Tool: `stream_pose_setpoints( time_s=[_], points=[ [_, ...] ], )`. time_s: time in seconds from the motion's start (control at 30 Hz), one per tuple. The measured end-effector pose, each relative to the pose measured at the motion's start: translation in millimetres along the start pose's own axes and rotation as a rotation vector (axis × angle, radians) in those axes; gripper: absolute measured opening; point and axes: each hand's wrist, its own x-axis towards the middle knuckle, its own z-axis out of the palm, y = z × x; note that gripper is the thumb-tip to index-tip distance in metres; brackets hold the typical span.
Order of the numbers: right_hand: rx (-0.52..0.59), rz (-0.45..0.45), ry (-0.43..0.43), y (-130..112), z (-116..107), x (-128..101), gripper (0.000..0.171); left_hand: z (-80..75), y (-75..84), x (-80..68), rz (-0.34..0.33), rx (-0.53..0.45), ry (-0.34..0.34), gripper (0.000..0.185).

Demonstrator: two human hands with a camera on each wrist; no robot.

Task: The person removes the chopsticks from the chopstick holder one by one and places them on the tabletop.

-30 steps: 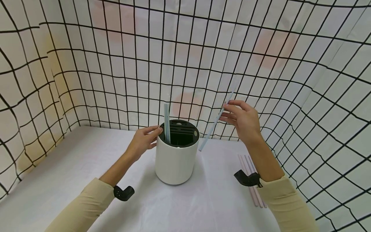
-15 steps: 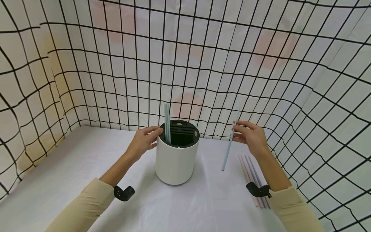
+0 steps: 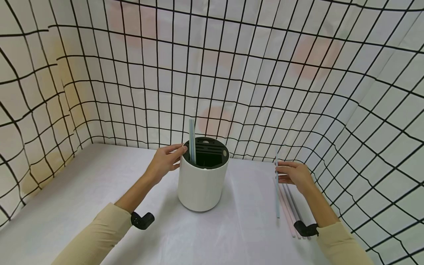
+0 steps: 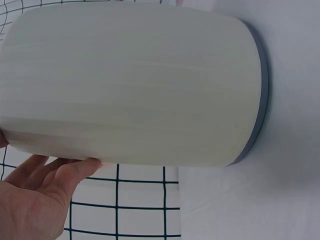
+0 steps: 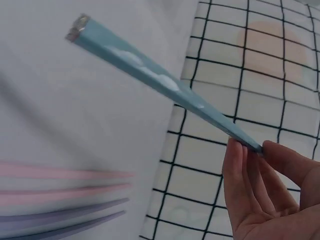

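Pale blue and thin, the long plastic straw (image 3: 276, 187) is what I'm pinching in my right hand (image 3: 296, 175), fingertips (image 5: 240, 165) closing on its upper end. I'm holding it nearly upright, its long axis running down toward me and the white bench (image 3: 99, 191), just above the loose row of pink and purple straws (image 3: 289, 206) lying flat there. My left hand (image 3: 164, 161) is resting against the rim of the white cylindrical holder with a dark slotted insert (image 3: 202, 180), fingers fairly straight, steadying it rather than gripping. Two more pale blue straws (image 3: 191, 140) are standing upright in a slot at the holder's left side. From my right hand, the holder is sitting well apart to the left, so the left hand is the nearer one.
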Motion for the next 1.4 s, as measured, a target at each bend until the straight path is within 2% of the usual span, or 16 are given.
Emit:
stream_pose_setpoints(
  time_s=[0.2,0.7,1.0,1.4],
  points=[
    [-0.109,0.044,-0.025,30,-5,6,0.052,-0.2,0.6,-0.3,0.007,0.0,-0.002,0.057],
    [-0.17,0.144,-0.033,84,-2,20,0.049,-0.1,0.8,-0.4,0.007,0.008,0.0,0.057],
    [-0.185,0.174,0.017,95,6,23,0.043,0.4,1.3,-0.5,0.001,0.016,0.005,0.058],
    [-0.222,0.132,0.045,98,9,19,0.039,1.1,2.0,-0.6,0.001,0.013,0.003,0.058]
  ],
)
